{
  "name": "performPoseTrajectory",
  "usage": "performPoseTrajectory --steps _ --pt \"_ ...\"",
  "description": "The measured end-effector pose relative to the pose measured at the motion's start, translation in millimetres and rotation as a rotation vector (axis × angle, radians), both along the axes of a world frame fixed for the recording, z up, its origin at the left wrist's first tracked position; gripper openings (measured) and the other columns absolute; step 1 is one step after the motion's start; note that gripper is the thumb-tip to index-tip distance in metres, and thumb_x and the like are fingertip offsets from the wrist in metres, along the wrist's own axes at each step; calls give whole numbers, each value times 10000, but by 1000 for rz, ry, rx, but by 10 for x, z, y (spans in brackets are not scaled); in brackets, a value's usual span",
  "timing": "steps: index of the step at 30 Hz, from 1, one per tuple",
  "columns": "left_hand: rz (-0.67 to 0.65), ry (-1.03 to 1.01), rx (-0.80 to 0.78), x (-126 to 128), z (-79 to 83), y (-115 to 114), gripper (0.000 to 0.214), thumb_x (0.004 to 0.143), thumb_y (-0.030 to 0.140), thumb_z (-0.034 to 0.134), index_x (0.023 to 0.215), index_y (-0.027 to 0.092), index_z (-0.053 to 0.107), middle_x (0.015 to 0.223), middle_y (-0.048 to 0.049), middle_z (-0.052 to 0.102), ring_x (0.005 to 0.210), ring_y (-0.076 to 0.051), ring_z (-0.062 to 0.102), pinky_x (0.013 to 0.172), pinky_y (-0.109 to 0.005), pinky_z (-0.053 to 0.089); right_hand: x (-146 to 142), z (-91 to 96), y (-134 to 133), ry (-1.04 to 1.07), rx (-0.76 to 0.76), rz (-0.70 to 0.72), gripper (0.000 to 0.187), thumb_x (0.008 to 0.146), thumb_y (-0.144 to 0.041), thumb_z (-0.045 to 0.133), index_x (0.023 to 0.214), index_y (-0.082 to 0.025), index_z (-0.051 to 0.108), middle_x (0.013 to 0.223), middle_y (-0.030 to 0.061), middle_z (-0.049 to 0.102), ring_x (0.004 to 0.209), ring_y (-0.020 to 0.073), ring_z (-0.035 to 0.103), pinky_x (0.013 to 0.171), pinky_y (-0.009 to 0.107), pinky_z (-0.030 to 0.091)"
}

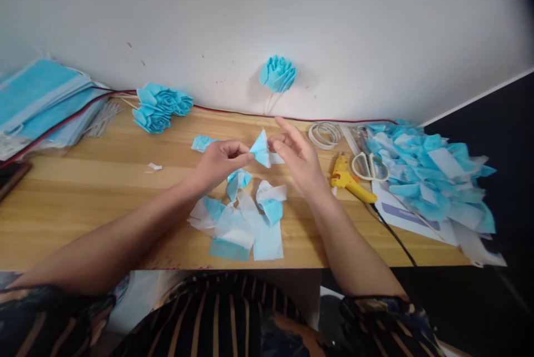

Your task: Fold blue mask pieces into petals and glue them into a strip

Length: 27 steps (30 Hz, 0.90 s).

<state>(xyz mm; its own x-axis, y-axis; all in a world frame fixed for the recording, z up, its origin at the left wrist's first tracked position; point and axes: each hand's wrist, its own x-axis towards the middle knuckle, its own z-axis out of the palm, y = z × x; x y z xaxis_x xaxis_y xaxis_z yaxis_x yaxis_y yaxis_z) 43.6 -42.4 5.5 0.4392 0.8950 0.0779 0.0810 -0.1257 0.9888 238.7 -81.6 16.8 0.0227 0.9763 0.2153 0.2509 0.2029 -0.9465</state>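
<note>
My left hand [221,160] pinches a small folded blue-and-white fabric piece [261,149] above the wooden table [83,201]. My right hand [297,158] is just right of it, its fingers spread and partly extended, the thumb and lower fingers touching the white end of the piece. Below the hands lies a loose heap of cut blue and white fabric pieces [242,223]. Another small blue scrap [202,142] lies beyond my left hand.
Finished blue fabric flowers [161,107] lie at the back left; one flower [277,73] stands against the wall. A stack of blue masks [39,101] is far left. A yellow glue gun [350,179], scissors [369,166], tape rolls [324,134] and a scrap pile [434,179] are right.
</note>
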Motion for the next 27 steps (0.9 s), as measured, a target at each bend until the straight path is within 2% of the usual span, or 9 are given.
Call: performPoseTrajectory --steps 3,8,14,18,20,24,27 --pt "-15 53 68 9 12 -19 234 774 368 682 674 157 663 624 14 571 570 -94 425 539 -243 311 -40 -15 -3 -17 -14 57 617 888 -409 635 1474 -277 496 974 47 679 860 207 627 783 383 552" --pt "-26 82 90 7 32 -34 235 784 370 678 686 157 687 620 13 583 572 -95 422 544 -246 306 -38 -63 29 -18 -21 46 606 845 -297 630 1443 -270 539 862 6 629 757 166 581 749 351 540" --pt "54 36 58 -5 29 -17 242 772 364 704 655 158 653 590 26 531 553 -87 387 526 -243 295 30 -22 39 49 -35 2 582 872 -323 570 1450 -277 521 1018 44 685 931 190 628 915 402 544" --pt "72 5 43 -5 35 -13 260 777 369 711 637 164 632 562 36 496 535 -83 365 517 -246 287 10 -57 40 23 -53 102 644 857 -387 623 1478 -304 474 1136 65 685 1029 225 639 914 420 550" --pt "70 5 47 -4 42 -16 259 778 369 712 638 166 634 562 36 497 537 -84 366 517 -246 288 -12 -94 49 -10 -53 109 674 833 -380 648 1479 -300 472 1083 57 679 976 217 637 872 406 557" --pt "61 9 38 -7 39 -13 262 770 386 733 653 165 656 574 30 524 545 -87 385 525 -244 305 -32 -119 62 3 -41 36 630 817 -299 629 1436 -266 520 903 16 638 817 178 613 812 381 554" --pt "71 -11 12 -13 19 4 344 786 464 728 634 163 658 586 6 557 562 -102 433 534 -249 330 -34 -93 59 40 -40 9 593 804 -278 639 1391 -253 558 859 8 624 801 178 603 806 376 550"
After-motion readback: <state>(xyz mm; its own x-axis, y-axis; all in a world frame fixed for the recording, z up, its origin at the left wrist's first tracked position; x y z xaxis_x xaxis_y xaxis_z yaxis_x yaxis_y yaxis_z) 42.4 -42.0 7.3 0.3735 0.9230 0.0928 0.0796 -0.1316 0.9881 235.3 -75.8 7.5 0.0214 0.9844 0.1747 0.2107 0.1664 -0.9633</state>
